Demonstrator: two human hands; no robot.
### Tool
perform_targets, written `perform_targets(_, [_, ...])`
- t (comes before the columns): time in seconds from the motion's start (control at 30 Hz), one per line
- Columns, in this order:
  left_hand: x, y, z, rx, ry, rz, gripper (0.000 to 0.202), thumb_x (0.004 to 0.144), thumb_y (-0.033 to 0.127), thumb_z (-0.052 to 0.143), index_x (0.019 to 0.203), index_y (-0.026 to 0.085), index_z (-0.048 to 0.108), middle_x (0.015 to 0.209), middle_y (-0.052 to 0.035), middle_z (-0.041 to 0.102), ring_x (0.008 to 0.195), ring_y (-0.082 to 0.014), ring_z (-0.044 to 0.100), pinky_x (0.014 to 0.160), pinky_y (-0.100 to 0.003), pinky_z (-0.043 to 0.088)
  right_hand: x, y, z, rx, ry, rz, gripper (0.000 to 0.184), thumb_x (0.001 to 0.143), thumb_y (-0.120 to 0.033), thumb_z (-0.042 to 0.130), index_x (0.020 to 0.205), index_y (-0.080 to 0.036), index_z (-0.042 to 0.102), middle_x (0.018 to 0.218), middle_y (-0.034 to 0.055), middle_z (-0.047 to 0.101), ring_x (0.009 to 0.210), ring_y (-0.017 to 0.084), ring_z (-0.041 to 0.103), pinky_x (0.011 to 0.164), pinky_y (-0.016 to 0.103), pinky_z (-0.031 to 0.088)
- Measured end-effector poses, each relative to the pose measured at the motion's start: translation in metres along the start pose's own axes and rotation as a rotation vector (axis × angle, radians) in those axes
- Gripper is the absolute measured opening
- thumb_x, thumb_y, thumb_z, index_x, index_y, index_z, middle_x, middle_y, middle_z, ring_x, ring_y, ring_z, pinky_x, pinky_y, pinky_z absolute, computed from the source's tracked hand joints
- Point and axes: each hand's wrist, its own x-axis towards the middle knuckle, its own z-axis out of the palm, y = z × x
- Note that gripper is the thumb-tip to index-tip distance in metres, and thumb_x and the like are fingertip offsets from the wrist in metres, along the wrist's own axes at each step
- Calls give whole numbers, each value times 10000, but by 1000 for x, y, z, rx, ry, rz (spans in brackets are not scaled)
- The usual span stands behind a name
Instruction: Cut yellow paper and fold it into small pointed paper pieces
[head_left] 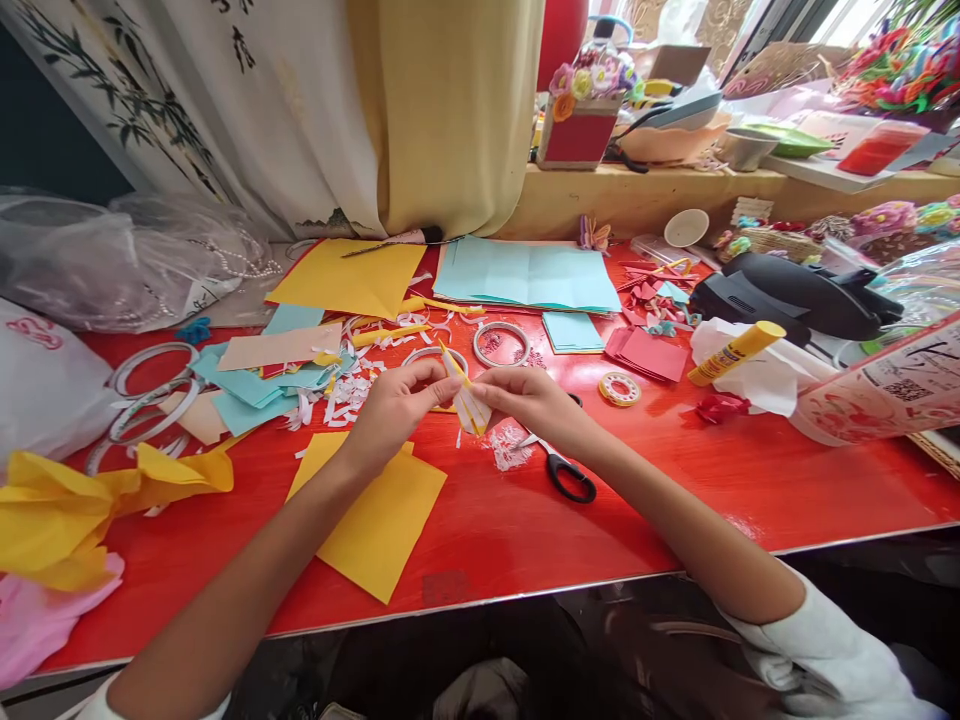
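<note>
Both my hands meet above the middle of the red table. My left hand and my right hand pinch a small white paper piece with yellow strips between their fingertips. A thin yellow strip sticks up from it toward the back. Black-handled scissors lie on the table just under my right wrist. A yellow paper sheet lies flat beneath my left forearm. White paper scraps lie below the held piece.
Yellow paper and light blue paper lie at the back. Tape rings and a small tape roll sit behind my hands. A glue stick rests on white tissue at right, by a black device. Crumpled yellow paper lies left.
</note>
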Motion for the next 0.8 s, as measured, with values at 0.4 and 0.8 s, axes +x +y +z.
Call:
perform_targets(0.4, [-1, -1, 0, 21, 60, 26, 269, 791, 361, 586, 614, 162, 546, 620, 15, 488, 630, -113, 459, 631, -239, 414, -3, -1, 7, 122, -19, 99, 393, 837, -524, 498, 772, -146, 582, 699, 28, 592, 656, 140, 621, 650, 292, 526])
perform_targets(0.8, [1, 1, 1, -38, 76, -34, 315, 836, 441, 532, 711, 157, 585, 690, -4, 537, 667, -118, 523, 658, -238, 480, -4, 5, 6, -291, 124, -75, 380, 880, -474, 462, 641, -178, 463, 563, -27, 512, 514, 90, 532, 515, 214, 416])
